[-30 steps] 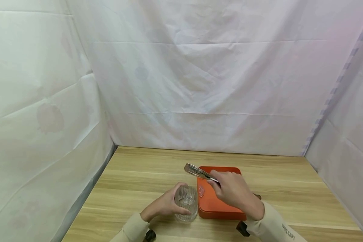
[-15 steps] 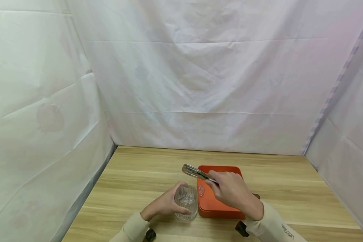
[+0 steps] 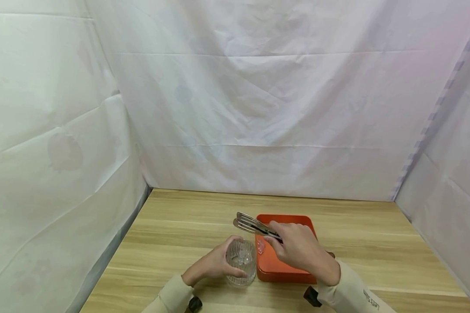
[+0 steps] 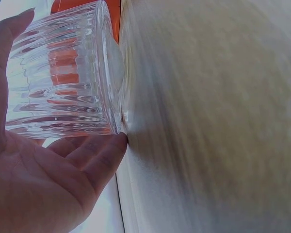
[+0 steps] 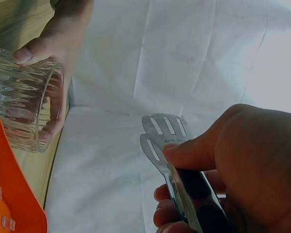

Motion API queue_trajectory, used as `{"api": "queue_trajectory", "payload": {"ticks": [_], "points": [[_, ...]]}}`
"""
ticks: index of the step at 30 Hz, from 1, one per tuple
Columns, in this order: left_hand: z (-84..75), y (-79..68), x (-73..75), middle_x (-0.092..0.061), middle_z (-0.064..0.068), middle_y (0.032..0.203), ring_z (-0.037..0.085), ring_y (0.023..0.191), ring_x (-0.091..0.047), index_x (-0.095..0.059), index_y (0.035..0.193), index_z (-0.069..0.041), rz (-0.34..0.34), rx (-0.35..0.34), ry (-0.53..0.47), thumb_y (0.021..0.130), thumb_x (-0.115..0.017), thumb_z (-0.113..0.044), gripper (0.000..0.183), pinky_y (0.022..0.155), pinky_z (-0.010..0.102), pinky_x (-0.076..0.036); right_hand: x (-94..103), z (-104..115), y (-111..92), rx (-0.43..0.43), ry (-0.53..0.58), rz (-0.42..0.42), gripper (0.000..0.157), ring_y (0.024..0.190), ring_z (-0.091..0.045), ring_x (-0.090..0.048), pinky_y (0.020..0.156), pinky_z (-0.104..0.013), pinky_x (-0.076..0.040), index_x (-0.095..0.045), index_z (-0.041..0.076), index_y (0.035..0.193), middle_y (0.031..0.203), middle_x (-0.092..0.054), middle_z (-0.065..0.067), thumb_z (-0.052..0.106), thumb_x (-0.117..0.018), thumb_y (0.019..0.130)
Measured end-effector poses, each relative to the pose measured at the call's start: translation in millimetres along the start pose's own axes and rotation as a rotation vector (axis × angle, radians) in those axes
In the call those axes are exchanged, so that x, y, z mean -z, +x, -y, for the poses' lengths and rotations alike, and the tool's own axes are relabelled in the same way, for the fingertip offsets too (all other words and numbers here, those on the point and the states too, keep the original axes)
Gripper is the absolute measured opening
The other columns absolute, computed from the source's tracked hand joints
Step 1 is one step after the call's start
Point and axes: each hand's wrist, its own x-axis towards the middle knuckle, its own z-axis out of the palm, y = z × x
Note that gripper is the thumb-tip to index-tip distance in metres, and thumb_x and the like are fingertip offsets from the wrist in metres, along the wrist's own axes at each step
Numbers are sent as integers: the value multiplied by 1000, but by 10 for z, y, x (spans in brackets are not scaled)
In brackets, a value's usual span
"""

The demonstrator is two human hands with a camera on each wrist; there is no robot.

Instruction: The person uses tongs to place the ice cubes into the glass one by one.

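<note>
My left hand [image 3: 216, 262] grips a clear ribbed glass [image 4: 63, 77] that stands upright on the table, thumb and fingers on opposite sides. Something clear shows inside the glass, but I cannot tell what. In my right hand [image 3: 299, 245] are metal tongs [image 5: 162, 128] with slotted ends, held above the left part of an orange-red box [image 3: 283, 277]. The tongs' ends are slightly apart, and nothing shows between them. Small clear pieces [image 3: 261, 247] lie in the box near its left side, close to the glass. My right hand hides part of the box.
The wood-grain table [image 3: 188, 217] extends behind and to both sides of the glass and box. White cloth [image 3: 250, 108] hangs at the back and both sides. A dark brown end of some object [image 3: 331, 254] pokes out beyond my right wrist.
The tongs have shifted slightly left, and their ends have spread a little apart in my right hand. My left hand and the glass have stayed in place.
</note>
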Motion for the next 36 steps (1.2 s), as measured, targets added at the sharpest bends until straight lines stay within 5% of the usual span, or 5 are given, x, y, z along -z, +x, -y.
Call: {"api": "queue_trajectory", "payload": {"ticks": [19, 23, 27, 30, 36], "points": [[-17, -14, 16, -58, 5, 127, 22, 113, -58, -36, 146, -19, -2, -16, 17, 69, -88, -45, 96, 93, 44, -50, 82, -142, -40, -70, -64, -46, 19, 44, -1, -28, 43, -21, -25, -60, 19, 91, 57, -37, 15, 36, -69, 92], [-20, -14, 18, -58, 7, 128, 24, 114, -58, -37, 146, -20, -3, -10, 27, 69, -88, -46, 96, 93, 48, -50, 92, -178, -41, -106, -107, -29, 30, 46, -2, -34, 43, -22, -29, -65, 13, 108, 66, -51, 12, 38, -70, 92], [-21, -14, 16, -58, 7, 130, 25, 116, -57, -37, 146, -21, -4, -7, 37, 69, -88, -47, 96, 94, 51, -49, 92, -238, -29, -171, -160, 18, 43, 64, -12, -59, 48, -26, -42, -63, 10, 123, 98, -70, -3, 39, -69, 92], [-22, -13, 11, -58, 6, 130, 25, 116, -57, -37, 145, -22, -3, -10, 34, 69, -88, -47, 95, 95, 51, -49, 81, -306, -22, -214, -187, 48, 48, 78, -23, -67, 52, -30, -48, -62, 9, 128, 116, -69, -12, 40, -69, 92], [-23, -21, -5, -58, 5, 129, 24, 116, -57, -38, 144, -24, -2, -18, 23, 69, -88, -47, 93, 95, 49, -48, 20, -440, -28, -226, -243, 52, 45, 61, -16, -57, 46, -26, -39, -65, 12, 124, 104, -68, -10, 37, -74, 88]]}}
